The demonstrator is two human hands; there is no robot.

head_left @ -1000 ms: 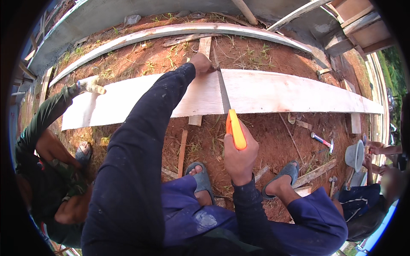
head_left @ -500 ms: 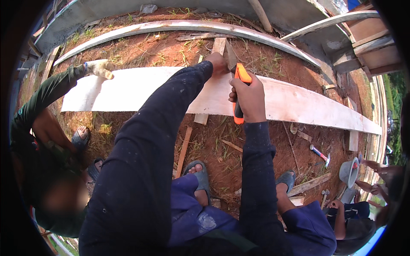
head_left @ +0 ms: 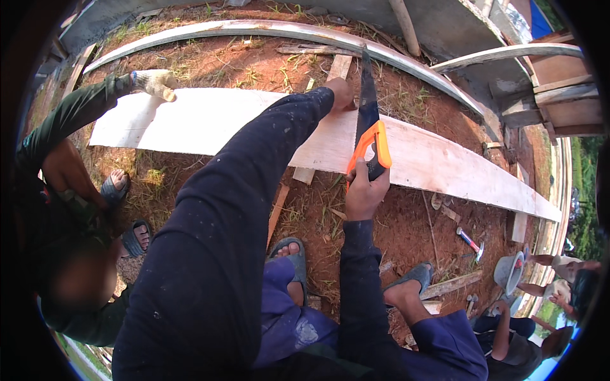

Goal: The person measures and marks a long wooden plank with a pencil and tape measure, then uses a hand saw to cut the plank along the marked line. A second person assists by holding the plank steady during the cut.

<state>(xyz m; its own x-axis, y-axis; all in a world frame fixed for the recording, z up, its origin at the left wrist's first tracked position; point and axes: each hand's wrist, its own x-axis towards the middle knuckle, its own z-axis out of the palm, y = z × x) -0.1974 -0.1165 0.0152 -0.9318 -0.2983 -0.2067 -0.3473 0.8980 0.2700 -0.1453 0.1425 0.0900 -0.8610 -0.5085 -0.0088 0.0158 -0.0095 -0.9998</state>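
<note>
My right hand grips the orange-and-black handle of a handsaw, whose dark blade points away from me over a long, white-faced board. My left hand is at the board's far edge beside the blade, fingers curled and partly hidden, so what they hold is unclear. A short plank sticks out under the board. A co-worker's gloved hand rests at the board's left end.
A curved timber lies beyond the board before a concrete wall. A hammer, a grey bucket and wood scraps lie on the dirt. Co-workers sit or crouch at left and right.
The saw went forward along the board, then partly back toward me with my right hand, its blade now reaching beyond the board's far edge. The view shifted, and my left hand appears higher and farther right.
</note>
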